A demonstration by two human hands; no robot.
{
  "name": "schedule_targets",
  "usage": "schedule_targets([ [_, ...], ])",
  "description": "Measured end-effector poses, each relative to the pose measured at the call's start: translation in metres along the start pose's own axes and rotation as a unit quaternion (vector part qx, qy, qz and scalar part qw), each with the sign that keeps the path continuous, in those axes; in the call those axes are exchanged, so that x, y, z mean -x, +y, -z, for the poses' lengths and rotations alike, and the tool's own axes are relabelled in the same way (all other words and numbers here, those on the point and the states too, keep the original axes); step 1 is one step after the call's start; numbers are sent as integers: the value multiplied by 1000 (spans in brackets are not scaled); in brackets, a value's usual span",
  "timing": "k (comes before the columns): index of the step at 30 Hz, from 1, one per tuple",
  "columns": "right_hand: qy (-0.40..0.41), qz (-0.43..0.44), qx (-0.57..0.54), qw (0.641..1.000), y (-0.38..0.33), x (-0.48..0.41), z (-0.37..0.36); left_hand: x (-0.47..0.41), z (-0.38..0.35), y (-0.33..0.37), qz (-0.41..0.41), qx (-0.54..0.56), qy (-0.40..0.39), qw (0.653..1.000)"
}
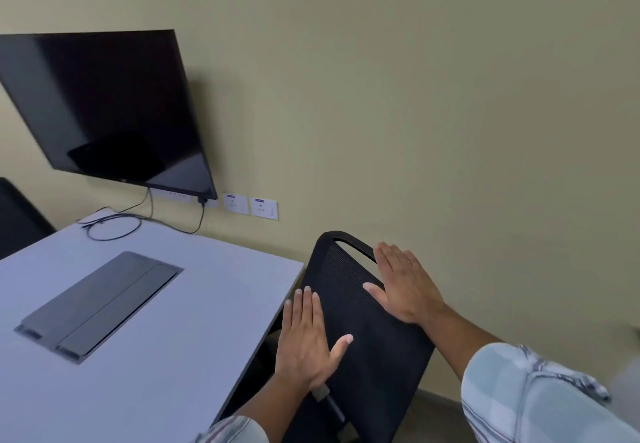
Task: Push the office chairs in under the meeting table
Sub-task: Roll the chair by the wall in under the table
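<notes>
A black mesh-backed office chair (349, 307) stands at the right edge of the pale grey meeting table (194, 304), its backrest close against the table's side. My left hand (306, 342) lies flat on the backrest's left edge, fingers spread. My right hand (403, 286) rests flat against the upper right of the backrest, near its top handle slot. Neither hand curls around anything. The chair's seat and wheels are hidden below the backrest.
A dark cable hatch (100, 304) is set into the tabletop. A black screen (104, 110) hangs on the beige wall, with cables (114, 227) trailing onto the table and wall sockets (251, 205) beside it. Another dark chair (17, 217) shows at the far left.
</notes>
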State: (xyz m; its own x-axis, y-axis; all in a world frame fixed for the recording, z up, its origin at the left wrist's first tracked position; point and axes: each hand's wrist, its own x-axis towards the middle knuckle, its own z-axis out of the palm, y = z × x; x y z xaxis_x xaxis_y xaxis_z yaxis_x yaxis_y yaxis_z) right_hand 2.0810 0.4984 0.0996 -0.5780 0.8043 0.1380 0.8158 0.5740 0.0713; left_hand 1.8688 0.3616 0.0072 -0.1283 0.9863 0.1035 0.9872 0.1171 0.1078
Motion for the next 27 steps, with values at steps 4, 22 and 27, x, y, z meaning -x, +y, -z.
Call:
schedule_targets([
  [4, -16, 115, 10, 993, 20, -77, -6, -29, -4, 13, 77, -1, -7, 997],
  [22, -114, 468, 135, 866, 62, -236, -69, -114, -20, 223, 304, 248, -86, 916],
  [27, -122, 458, 104, 874, 79, -231, -80, -129, -19, 268, 373, 315, -69, 870],
])
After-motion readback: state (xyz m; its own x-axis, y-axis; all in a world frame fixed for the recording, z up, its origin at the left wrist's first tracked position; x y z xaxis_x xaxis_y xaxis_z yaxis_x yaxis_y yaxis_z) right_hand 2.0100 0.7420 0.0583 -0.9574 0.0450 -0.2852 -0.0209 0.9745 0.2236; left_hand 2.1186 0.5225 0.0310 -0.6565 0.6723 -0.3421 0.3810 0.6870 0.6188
